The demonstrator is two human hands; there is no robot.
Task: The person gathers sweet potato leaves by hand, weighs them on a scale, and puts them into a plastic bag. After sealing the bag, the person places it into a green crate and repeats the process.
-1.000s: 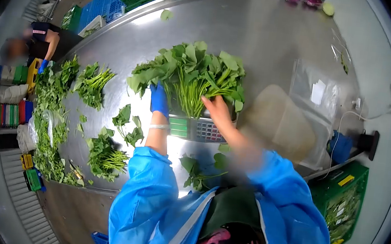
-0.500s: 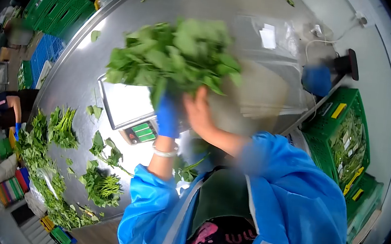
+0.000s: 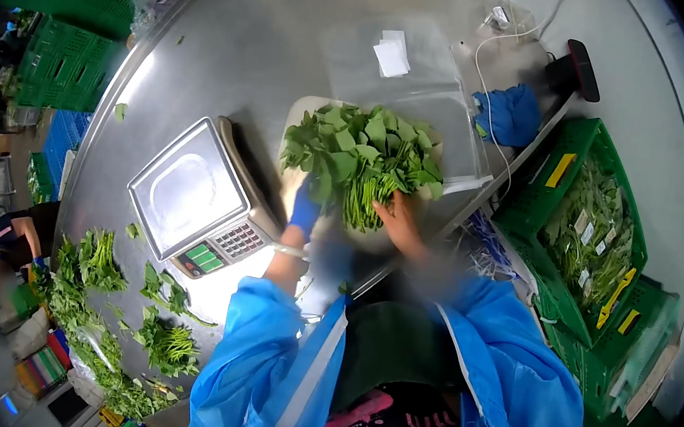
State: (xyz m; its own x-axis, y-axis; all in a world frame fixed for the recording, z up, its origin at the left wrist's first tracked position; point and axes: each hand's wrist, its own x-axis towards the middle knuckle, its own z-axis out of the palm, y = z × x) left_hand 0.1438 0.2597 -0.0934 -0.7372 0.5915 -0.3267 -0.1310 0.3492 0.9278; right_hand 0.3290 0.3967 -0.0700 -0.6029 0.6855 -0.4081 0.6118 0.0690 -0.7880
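Note:
A large bunch of leafy greens [image 3: 366, 152] lies on a pale board [image 3: 303, 111], its cut stems pointing toward me. My left hand [image 3: 306, 209], in a blue glove, is at the bunch's left side, with its fingers partly hidden by leaves. Bare, my right hand [image 3: 400, 225] rests against the stems at the right, fingers apart. Left of the board stands a digital scale [image 3: 191, 191] with nothing on its plate.
More greens [image 3: 82, 310] lie along the table's left edge. Clear plastic bags [image 3: 427, 79] and white labels [image 3: 391, 53] are beyond the board. A blue cloth [image 3: 509, 115] and green crates [image 3: 612, 238] are at right. A co-worker [image 3: 10, 237] is at far left.
The bunch has moved from over the scale rightward onto the board, with both hands. The scale's plate is now uncovered. The view has shifted.

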